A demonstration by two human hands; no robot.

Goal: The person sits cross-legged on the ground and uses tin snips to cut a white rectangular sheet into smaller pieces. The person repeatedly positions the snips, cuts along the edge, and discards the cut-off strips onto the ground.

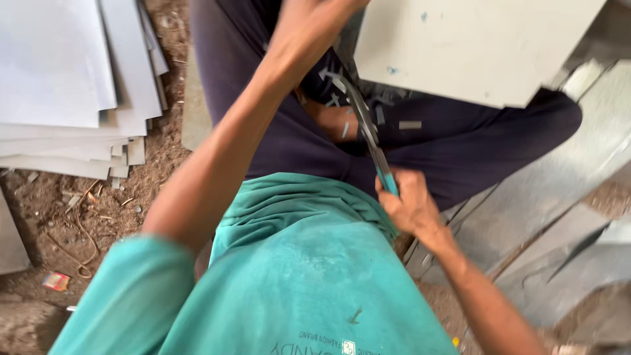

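My right hand (409,204) grips the teal handles of a pair of metal shears (365,125), whose blades point up toward a pale grey sheet (473,46). At the top of the view my left hand (315,20) holds that sheet by its left edge, with the fingers partly hidden behind it. Small grey offcuts (409,124) lie on my dark trousers below the blades. I sit with crossed legs and wear a teal shirt.
A stack of grey cut sheets (72,85) lies on the dirt floor at the left. Long metal sheets (559,197) lie at the right. A small red packet (56,281) and a wire lie on the dirt at the lower left.
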